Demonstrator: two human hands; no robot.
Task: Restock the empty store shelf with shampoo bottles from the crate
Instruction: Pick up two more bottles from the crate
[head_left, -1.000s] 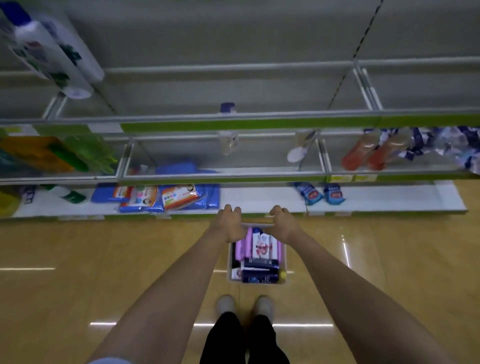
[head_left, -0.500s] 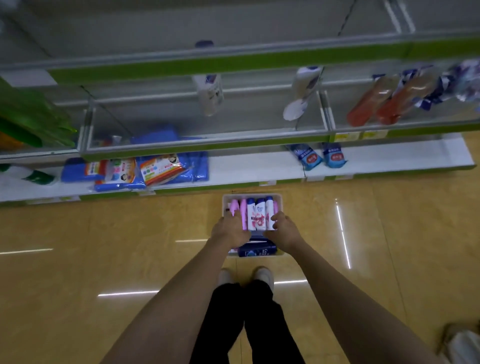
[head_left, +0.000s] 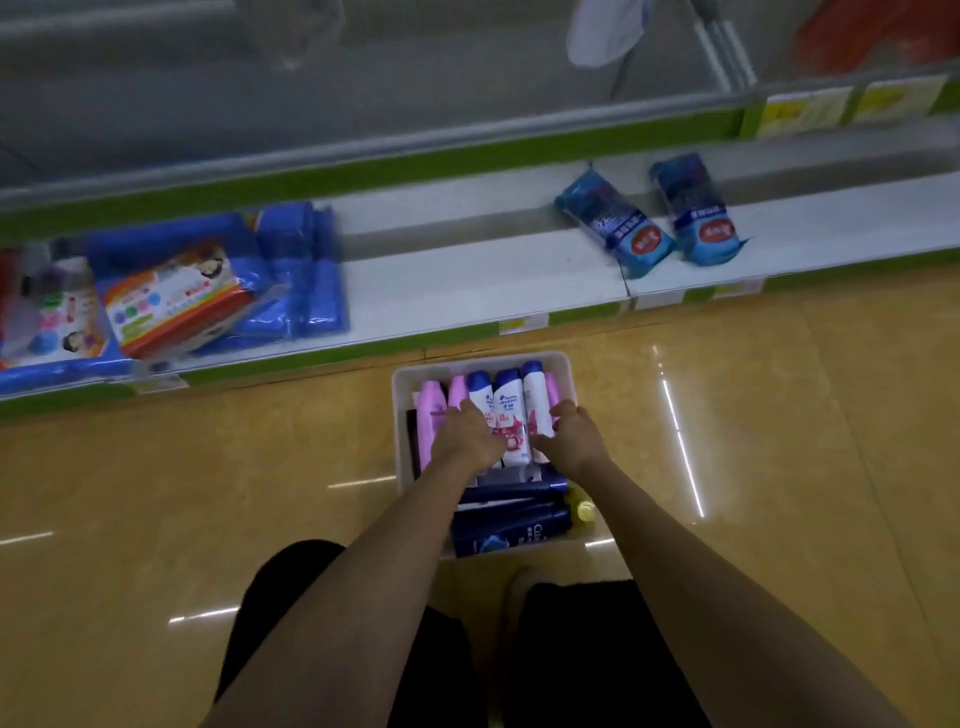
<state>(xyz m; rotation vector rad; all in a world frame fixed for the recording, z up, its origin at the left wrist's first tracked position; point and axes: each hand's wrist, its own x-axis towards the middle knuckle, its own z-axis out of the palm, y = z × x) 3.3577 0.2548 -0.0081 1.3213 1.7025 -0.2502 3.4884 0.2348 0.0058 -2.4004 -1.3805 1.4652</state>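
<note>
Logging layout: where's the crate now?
Head view, centre: the white crate sits on the floor before the bottom shelf, both hands over its bottles.

Dim, soft-focus wide-angle view; streaky ceiling-light glare on glossy floor (head_left: 779, 415), blurred shelves (head_left: 415, 78).

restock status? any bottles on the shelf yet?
Done: crate sits on the floor, full, by the shelf. In hand: left hand and right hand reach onto the white bottles; grip unclear. Left: shelving every bottle.
</note>
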